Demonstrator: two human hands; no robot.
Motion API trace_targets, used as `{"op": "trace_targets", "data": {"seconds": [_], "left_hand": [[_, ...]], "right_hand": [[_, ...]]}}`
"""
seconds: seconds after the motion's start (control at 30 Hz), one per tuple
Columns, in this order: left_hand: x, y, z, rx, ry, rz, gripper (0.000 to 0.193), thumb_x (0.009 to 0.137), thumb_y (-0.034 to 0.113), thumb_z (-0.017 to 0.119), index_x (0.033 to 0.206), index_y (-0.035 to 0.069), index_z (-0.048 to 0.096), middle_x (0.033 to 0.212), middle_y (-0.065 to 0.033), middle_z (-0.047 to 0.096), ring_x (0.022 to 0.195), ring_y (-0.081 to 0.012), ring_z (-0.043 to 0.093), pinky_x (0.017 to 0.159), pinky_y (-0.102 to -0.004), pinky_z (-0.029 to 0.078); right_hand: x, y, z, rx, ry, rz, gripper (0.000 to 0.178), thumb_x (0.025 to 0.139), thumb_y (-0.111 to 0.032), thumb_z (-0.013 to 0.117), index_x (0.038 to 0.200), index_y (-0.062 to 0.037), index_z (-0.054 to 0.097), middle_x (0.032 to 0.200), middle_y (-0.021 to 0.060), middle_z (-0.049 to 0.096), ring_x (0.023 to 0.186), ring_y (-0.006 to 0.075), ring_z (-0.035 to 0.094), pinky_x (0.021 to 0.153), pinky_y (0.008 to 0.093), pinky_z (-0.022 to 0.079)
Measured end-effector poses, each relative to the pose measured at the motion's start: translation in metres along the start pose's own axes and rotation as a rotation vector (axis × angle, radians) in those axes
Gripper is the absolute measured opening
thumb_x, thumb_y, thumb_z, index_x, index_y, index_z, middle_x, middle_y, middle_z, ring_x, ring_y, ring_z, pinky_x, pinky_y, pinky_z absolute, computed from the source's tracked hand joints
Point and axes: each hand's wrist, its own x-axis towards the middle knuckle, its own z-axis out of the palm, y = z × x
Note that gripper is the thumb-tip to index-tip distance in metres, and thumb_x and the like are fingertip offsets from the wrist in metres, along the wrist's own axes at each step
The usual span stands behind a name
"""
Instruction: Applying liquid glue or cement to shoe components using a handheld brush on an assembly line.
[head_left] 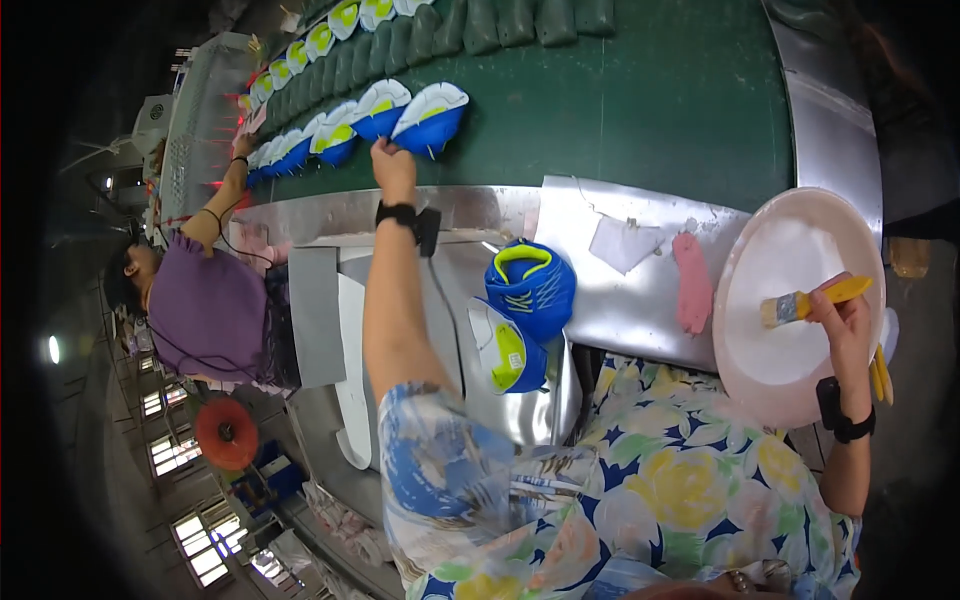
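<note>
Your left hand (392,168) reaches out over the green conveyor belt (660,100), its fingers closed on the near edge of a blue, white and yellow shoe upper (432,116) that lies at the end of a row of the same pieces. Your right hand (845,318) grips a yellow-handled brush (812,300), bristles over the round pale pink basin (760,370) on the metal worktop (620,310). A blue shoe with yellow lining (530,285) sits near your left forearm. Beyond, a person in a purple top (205,315) works at the belt.
</note>
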Motion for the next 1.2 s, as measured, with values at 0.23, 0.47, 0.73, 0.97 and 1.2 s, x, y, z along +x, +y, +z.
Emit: {"op": "trace_targets", "data": {"seconds": [0.23, 0.47, 0.73, 0.97, 1.2], "left_hand": [[-0.187, 0.112, -0.073, 0.488, -0.946, 0.418, 0.032, 0.088, 0.013, 0.068, 0.118, 0.003, 0.064, 0.085, -0.0153, 0.071, 0.079, -0.0216, 0.07, 0.064, -0.0316, 0.056], [-0.195, 0.148, -0.072, 0.468, -0.932, 0.244, 0.044, 0.087, 0.013, 0.071, 0.129, 0.007, 0.06, 0.094, -0.0142, 0.07, 0.082, -0.016, 0.069, 0.073, -0.0292, 0.057], [-0.219, 0.251, -0.07, -1.043, -0.932, -0.449, 0.037, 0.094, 0.011, 0.062, 0.129, -0.001, 0.058, 0.117, -0.0147, 0.068, 0.105, -0.026, 0.067, 0.093, -0.0368, 0.052], [-0.262, 0.292, -0.035, -0.811, -0.938, -0.061, 0.038, 0.096, 0.014, 0.06, 0.13, -0.001, 0.057, 0.118, -0.0158, 0.067, 0.106, -0.026, 0.067, 0.094, -0.0373, 0.052], [-0.3, 0.308, -0.006, -0.611, -0.855, 0.364, 0.039, 0.097, 0.018, 0.059, 0.13, -0.002, 0.056, 0.119, -0.0171, 0.067, 0.106, -0.0261, 0.066, 0.095, -0.0379, 0.052]], "right_hand": [[0.014, -0.004, 0.012, -0.46, 0.016, -0.153, 0.021, 0.093, -0.018, 0.069, 0.093, 0.0026, 0.066, 0.082, 0.009, 0.07, 0.077, 0.0148, 0.067, 0.071, 0.028, 0.051], [0.01, 0.007, 0.054, -0.403, -0.068, -0.359, 0.026, 0.087, -0.02, 0.071, 0.089, 0.0041, 0.064, 0.077, 0.0219, 0.066, 0.069, 0.0348, 0.066, 0.064, 0.0402, 0.051], [-0.014, 0.025, 0.004, -0.722, -0.294, -0.544, 0.017, 0.083, -0.009, 0.072, 0.09, -0.0018, 0.059, 0.087, 0.0167, 0.064, 0.082, 0.0393, 0.064, 0.075, 0.0434, 0.051], [-0.008, -0.034, -0.046, -0.213, 0.019, -0.706, 0.02, 0.086, -0.017, 0.072, 0.09, -0.0024, 0.059, 0.082, 0.0145, 0.065, 0.076, 0.0333, 0.065, 0.068, 0.0366, 0.051], [-0.015, -0.059, -0.046, -0.245, 0.141, -0.867, 0.027, 0.086, -0.022, 0.073, 0.082, -0.0016, 0.055, 0.076, 0.0135, 0.063, 0.065, 0.0299, 0.061, 0.062, 0.0364, 0.047]]}}
